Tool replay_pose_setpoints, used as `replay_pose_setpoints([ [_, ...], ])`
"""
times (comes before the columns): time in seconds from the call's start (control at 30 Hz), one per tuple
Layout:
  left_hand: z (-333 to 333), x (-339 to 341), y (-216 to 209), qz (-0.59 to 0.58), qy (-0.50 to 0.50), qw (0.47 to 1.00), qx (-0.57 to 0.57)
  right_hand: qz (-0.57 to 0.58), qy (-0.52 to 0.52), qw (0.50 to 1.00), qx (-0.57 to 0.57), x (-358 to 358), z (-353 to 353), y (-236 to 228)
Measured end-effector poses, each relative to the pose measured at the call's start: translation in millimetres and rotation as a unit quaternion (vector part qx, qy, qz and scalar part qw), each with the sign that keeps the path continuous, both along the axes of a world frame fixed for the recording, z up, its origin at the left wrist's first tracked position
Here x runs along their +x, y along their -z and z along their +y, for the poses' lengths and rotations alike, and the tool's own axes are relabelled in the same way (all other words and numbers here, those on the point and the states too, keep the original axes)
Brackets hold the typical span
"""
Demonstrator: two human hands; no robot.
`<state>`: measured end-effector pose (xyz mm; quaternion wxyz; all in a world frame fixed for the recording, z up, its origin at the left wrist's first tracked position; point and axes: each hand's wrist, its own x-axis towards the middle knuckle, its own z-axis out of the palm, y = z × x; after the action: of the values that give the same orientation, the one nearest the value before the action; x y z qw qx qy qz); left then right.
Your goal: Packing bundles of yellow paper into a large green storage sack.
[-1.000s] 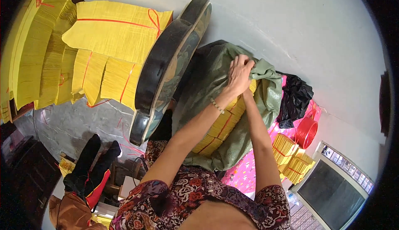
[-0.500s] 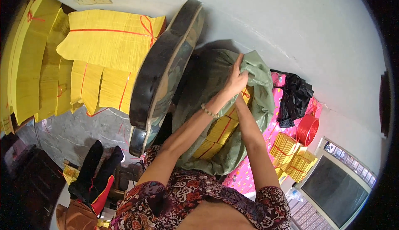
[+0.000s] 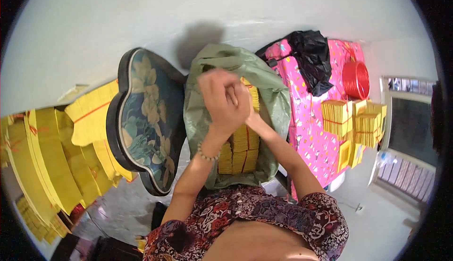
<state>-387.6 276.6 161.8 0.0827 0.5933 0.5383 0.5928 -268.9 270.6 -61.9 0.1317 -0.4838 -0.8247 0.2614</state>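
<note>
A green woven plastic sack [image 3: 196, 119] stands open-mouthed in front of me, with tied bundles of yellow paper [image 3: 245, 155] stacked inside. My left hand [image 3: 219, 96], a beaded bracelet at its wrist, is over the sack's mouth. Its fingers look curled together, slightly blurred, and whatever they may hold is hidden. Close against it, my right hand [image 3: 248, 112] is mostly covered by the left one, so its fingers cannot be made out. Both hands are together above the paper bundles.
Left of the sack is a dark-framed chair back or panel with a floral face [image 3: 151, 114]. Stacks of yellow paper [image 3: 61, 157] stand beyond it. To the right, a pink patterned surface [image 3: 306, 133] bears a black plastic bag [image 3: 309, 63], a red ribbon roll [image 3: 356, 80] and yellow bundles [image 3: 337, 118].
My left hand has left the sack's far right rim and come together with my right hand, which has risen out of the sack. The whole view has turned, showing more of the pink surface.
</note>
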Motion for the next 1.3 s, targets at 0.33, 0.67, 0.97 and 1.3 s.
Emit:
replay_pose_setpoints([
  [0.33,5,54,182,0.319,0.186,0.797,-0.478,-0.099,0.276,0.943,0.155,79,34,-83],
  [0.67,38,20,293,0.408,0.274,0.830,-0.262,0.096,0.221,0.968,0.071,55,32,-89],
  [0.97,27,13,275,0.423,0.326,0.788,-0.306,0.222,0.251,0.942,0.013,44,45,-118],
  [1.3,65,7,255,0.415,0.376,0.736,-0.380,0.288,0.270,0.918,0.038,49,37,-100],
])
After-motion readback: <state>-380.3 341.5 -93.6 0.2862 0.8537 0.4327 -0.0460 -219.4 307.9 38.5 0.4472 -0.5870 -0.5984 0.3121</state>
